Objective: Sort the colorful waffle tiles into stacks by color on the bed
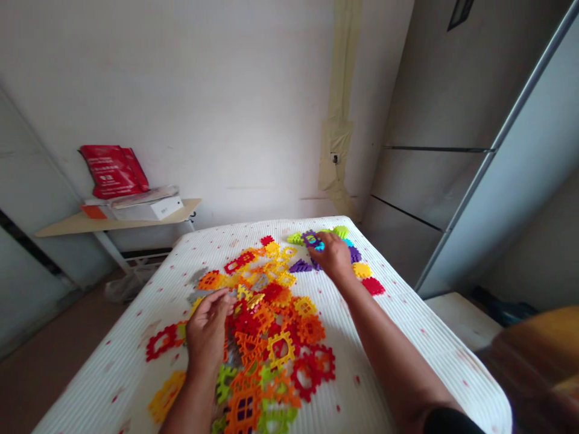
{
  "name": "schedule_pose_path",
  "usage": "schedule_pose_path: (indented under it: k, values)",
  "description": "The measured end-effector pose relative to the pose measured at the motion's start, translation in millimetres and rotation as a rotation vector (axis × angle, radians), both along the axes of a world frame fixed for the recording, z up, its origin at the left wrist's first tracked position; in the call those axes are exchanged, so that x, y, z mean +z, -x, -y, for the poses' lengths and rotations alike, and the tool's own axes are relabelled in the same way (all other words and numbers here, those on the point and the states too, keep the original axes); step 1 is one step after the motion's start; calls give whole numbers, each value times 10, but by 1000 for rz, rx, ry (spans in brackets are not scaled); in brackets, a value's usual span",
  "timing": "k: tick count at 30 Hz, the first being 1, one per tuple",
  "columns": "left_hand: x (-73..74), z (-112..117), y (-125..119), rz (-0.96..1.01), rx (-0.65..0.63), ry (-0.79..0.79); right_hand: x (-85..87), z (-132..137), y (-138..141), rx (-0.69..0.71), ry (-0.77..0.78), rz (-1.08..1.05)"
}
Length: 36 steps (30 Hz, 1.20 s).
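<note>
Flat interlocking plastic building pieces with notched edges lie heaped on the table. My left hand (pixel 208 322) is at the left side of the heap, fingers loosely curled and thumb apart, nothing visible in them. Close to its fingertips is a yellow piece (pixel 256 301). Farther back, my right hand (pixel 335 255) has its fingers closed at a purple square piece with an opening (pixel 310 239); its fingertips are partly hidden. Around it lie a purple triangular piece (pixel 301 266), lime green pieces (pixel 341 231) and more purple pieces (pixel 355 254).
The table (pixel 362 374) has a white ribbed, spotted cover. Yellow (pixel 362 270) and red (pixel 373 286) pieces lie near its right edge. A fridge (pixel 429 150) stands at the right. On the left, a small shelf table (pixel 136 224) bears a red bag (pixel 113 172) and a white box (pixel 167 208).
</note>
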<state>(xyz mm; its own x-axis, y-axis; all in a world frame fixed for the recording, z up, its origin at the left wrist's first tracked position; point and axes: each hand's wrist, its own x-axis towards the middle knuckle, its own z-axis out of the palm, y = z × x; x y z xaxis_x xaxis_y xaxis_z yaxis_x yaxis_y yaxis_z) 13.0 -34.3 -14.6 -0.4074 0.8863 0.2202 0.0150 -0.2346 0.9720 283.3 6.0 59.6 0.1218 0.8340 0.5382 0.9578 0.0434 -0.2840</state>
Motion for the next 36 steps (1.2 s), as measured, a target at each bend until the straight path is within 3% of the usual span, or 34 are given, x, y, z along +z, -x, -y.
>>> schedule_pose_path:
  k: [2,7,18,36]
  values:
    - [-23,-12,30,13,-10,9,2,-71,-330,-208,72,6]
    - [-65,-33,40,20,-19,3,-160,-120,-716,-364,174,-1]
    - [-110,-49,65,-5,-7,16,-402,-204,-621,-388,327,104]
    - [-115,-77,86,10,9,-2,-432,-205,-601,-388,357,117]
